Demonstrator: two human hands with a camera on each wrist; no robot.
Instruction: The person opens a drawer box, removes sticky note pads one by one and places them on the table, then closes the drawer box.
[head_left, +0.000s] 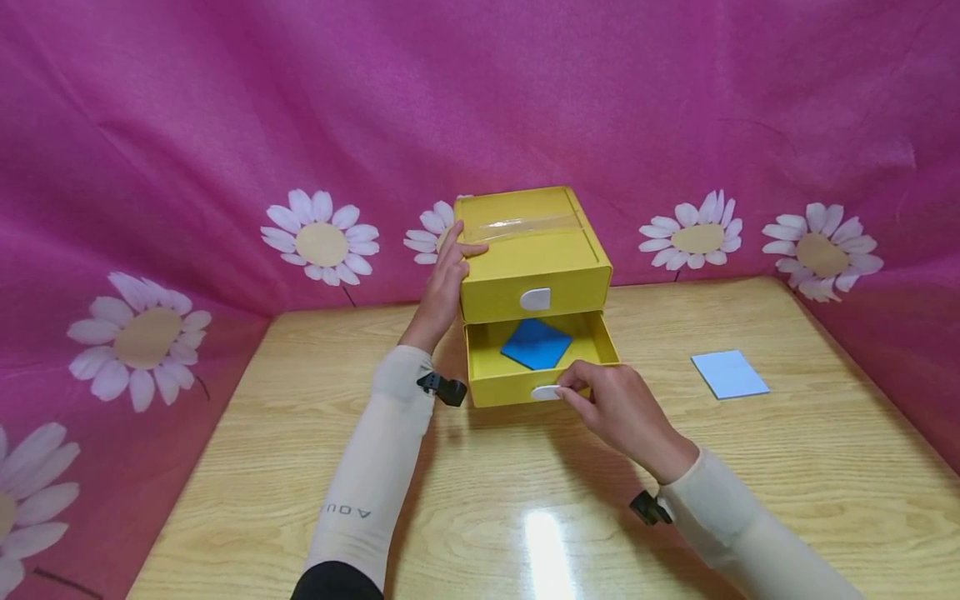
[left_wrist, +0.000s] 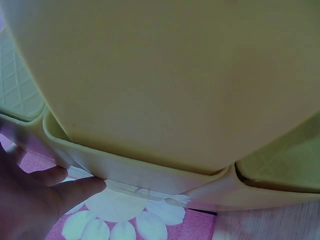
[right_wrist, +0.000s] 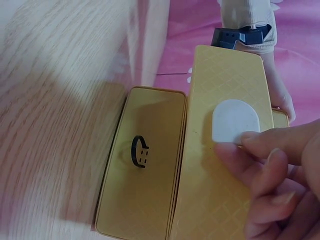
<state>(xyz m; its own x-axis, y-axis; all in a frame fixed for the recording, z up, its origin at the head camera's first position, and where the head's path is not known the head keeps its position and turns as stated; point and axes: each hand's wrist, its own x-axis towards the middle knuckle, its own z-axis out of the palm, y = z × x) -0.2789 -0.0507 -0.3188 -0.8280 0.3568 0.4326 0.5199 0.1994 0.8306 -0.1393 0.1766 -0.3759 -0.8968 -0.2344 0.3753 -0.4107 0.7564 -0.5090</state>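
Note:
A yellow two-drawer box (head_left: 535,242) stands on the table with its upper drawer closed and its lower drawer (head_left: 504,389) pulled out. Inside the lower drawer lies a blue angular piece (head_left: 536,343). My right hand (head_left: 626,414) pinches the white tab (head_left: 545,392) on that drawer's front between thumb and finger; the right wrist view shows the hand (right_wrist: 285,175) at the edge of the tab (right_wrist: 235,121). My left hand (head_left: 442,287) rests against the box's left side and top edge, and in the left wrist view its fingers (left_wrist: 82,190) are extended along the box (left_wrist: 150,167).
A light blue square (head_left: 730,374) lies on the wooden table (head_left: 315,433) to the right of the box. The upper drawer carries a white tab (head_left: 535,299), and clear tape (head_left: 525,226) crosses the box's top. A pink cloth with daisies (head_left: 465,100) hangs behind.

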